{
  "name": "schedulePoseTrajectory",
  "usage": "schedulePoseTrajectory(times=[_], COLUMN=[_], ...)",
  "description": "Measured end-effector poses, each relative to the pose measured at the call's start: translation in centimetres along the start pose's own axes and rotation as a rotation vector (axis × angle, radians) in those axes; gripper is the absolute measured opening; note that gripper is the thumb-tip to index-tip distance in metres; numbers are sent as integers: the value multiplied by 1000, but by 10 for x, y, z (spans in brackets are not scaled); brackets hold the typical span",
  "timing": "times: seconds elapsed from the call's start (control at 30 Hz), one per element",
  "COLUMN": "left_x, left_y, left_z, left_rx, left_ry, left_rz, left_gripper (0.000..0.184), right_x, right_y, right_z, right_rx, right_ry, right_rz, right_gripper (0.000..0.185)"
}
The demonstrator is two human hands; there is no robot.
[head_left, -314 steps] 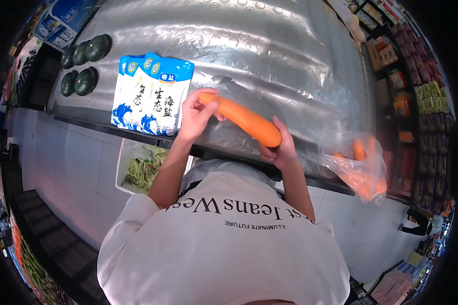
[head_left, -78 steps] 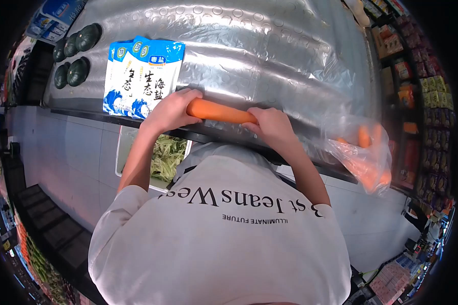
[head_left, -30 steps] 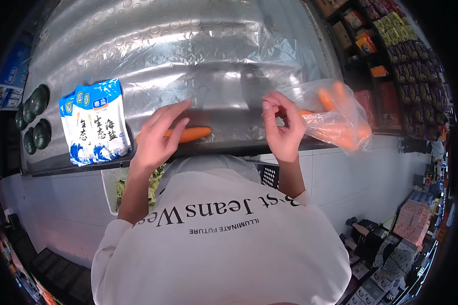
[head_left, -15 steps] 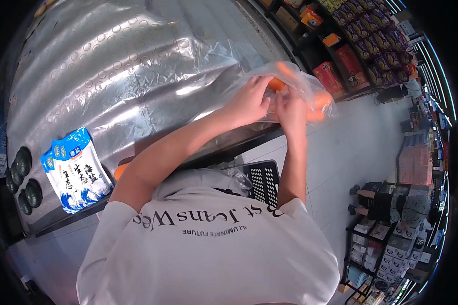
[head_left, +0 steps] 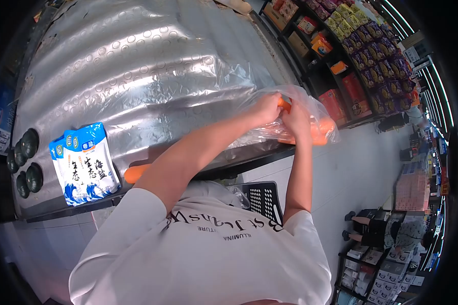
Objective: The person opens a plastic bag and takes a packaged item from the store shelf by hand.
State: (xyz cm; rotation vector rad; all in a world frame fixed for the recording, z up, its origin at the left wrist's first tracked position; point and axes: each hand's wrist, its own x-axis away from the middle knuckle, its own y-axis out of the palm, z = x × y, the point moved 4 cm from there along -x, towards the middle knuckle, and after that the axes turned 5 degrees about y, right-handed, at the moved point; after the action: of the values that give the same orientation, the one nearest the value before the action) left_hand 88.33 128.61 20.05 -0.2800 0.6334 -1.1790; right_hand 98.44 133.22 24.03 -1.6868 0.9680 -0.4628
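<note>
Both hands are at a clear plastic bag (head_left: 269,133) by the table's right front edge. Several carrots (head_left: 321,131) show through its far right end. My left hand (head_left: 267,109) is closed at the bag's mouth, round one end of an orange carrot (head_left: 284,104) that pokes out between the hands. My right hand (head_left: 296,120) is closed on the bag's plastic beside that carrot; its fingertips are partly hidden. Near my left forearm another carrot (head_left: 137,174) lies at the table edge, partly covered by the arm.
Blue-and-white salt bags (head_left: 89,168) lie on the silver-covered table (head_left: 152,91), left of me. Several dark green round vegetables (head_left: 33,178) sit beyond them. A black perforated basket (head_left: 262,199) stands below the edge. Shelves (head_left: 310,56) rise at right; a person (head_left: 374,229) is farther off.
My left hand's fingers have closed in, and less of the carrot between the hands shows. The view has shifted, so the table goods and bag appear further right.
</note>
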Motion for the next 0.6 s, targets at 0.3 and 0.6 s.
schedulePoseTrajectory(times=[0.3,0.6], left_x=[24,46], left_y=[-7,-41], left_z=[35,66], left_rx=[-37,-90], left_ry=[68,203], left_rz=[-49,-64], left_gripper=[20,23], right_x=[10,21], right_y=[8,-9], right_z=[2,-6], right_rx=[37,-78], right_ry=[-151,-245], right_rz=[81,246], right_gripper=[47,29])
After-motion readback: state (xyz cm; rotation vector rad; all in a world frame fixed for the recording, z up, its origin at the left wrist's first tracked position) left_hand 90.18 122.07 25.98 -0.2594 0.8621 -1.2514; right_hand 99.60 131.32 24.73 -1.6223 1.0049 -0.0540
